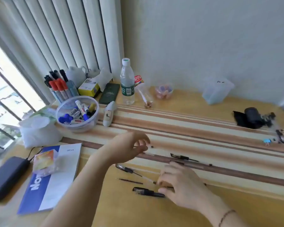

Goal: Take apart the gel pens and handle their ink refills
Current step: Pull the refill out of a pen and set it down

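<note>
Several black gel pens and pen parts lie on the striped desk. One pen (183,157) lies beyond my right hand, another (127,169) sits in the middle, and a third (147,192) lies nearest me. A thin dark refill (131,181) rests between them. My right hand (179,184) presses down with its fingertips on the tip end of the nearest pen and a clear barrel. My left hand (129,147) hovers over the desk with fingers loosely curled; a tiny black piece (152,146) lies just past its fingertips.
A round tub of markers (77,112), a marker cup (61,86), a water bottle (127,82) and a phone (109,93) stand at the back left. A blue booklet (56,177) and black case (5,177) lie at left. A black bundle (252,117) sits far right.
</note>
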A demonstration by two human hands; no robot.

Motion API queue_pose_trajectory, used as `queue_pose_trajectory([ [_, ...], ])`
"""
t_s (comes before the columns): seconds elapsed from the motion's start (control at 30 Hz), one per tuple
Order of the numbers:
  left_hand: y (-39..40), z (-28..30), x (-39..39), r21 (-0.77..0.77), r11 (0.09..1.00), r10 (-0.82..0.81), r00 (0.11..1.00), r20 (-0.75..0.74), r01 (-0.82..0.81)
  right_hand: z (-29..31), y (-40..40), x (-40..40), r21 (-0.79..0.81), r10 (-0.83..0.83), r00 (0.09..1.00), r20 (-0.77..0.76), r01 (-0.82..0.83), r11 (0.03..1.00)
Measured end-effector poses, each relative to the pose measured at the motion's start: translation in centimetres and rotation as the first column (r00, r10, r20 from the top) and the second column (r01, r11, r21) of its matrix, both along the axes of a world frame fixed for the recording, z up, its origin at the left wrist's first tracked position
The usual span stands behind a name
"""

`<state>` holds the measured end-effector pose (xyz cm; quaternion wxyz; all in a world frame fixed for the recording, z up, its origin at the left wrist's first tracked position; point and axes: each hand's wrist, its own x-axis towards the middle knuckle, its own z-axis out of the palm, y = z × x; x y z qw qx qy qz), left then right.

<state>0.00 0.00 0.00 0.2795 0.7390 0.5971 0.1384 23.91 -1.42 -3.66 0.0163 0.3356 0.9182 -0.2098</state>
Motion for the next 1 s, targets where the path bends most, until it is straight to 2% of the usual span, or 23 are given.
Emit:
queue_pose_trajectory([
  [0.1, 0.3, -3.3, -0.6, 0.149, 0.982, 0.102, 0.989, 0.109, -0.118, -4.1, -0.3, -0.6, 0.144, 0.058, 0.997, 0.041, -0.063, 0.988],
  [0.17, 0.0, -5.5, -0.2, 0.292, 0.944, 0.114, 0.982, 0.153, -0.155, -5.8, -0.5, -0.9, 0.255, 0.076, 0.997, -0.005, -0.072, 0.964],
  [0.27, -0.8, -7.5, 1.8, 0.43, 0.901, 0.001, 0.992, 0.124, -0.054, -6.8, -1.3, -0.8, 0.37, 0.141, 0.989, -0.031, -0.12, 0.921],
  [0.37, -1.9, -8.7, 3.5, 0.49, 0.869, -0.123, 0.989, 0.081, 0.068, -7.5, -1.9, -0.6, 0.441, 0.165, 0.984, -0.067, -0.119, 0.89],
  [0.47, -3.0, -9.6, 4.5, 0.53, 0.836, -0.211, 0.975, 0.069, 0.144, -7.5, -2.4, -0.4, 0.457, 0.116, 0.981, -0.158, -0.032, 0.889],
  [0.53, -3.4, -10.0, 4.8, 0.541, 0.827, -0.216, 0.975, 0.055, 0.152, -7.4, -2.6, 0.0, 0.468, 0.088, 0.973, -0.214, 0.023, 0.884],
  [0.63, -3.8, -10.6, 5.4, 0.62, 0.774, -0.127, 0.991, -0.047, 0.129, -7.4, -2.4, 0.9, 0.474, -0.046, 0.957, -0.286, 0.183, 0.861],
  [0.77, -4.2, -11.6, 6.8, 0.623, 0.74, -0.139, 0.964, -0.227, 0.253, -7.8, -1.6, 1.7, 0.416, -0.227, 0.912, -0.343, 0.364, 0.833],
  [0.9, -3.4, -12.0, 7.1, 0.599, 0.762, -0.184, 0.969, -0.164, 0.246, -8.1, -1.2, 1.7, 0.374, -0.247, 0.882, -0.401, 0.404, 0.835],
  [1.0, -3.1, -12.2, 6.7, 0.605, 0.747, -0.204, 0.961, -0.186, 0.275, -8.1, -1.2, 1.7, 0.391, -0.214, 0.885, -0.414, 0.385, 0.836],
])
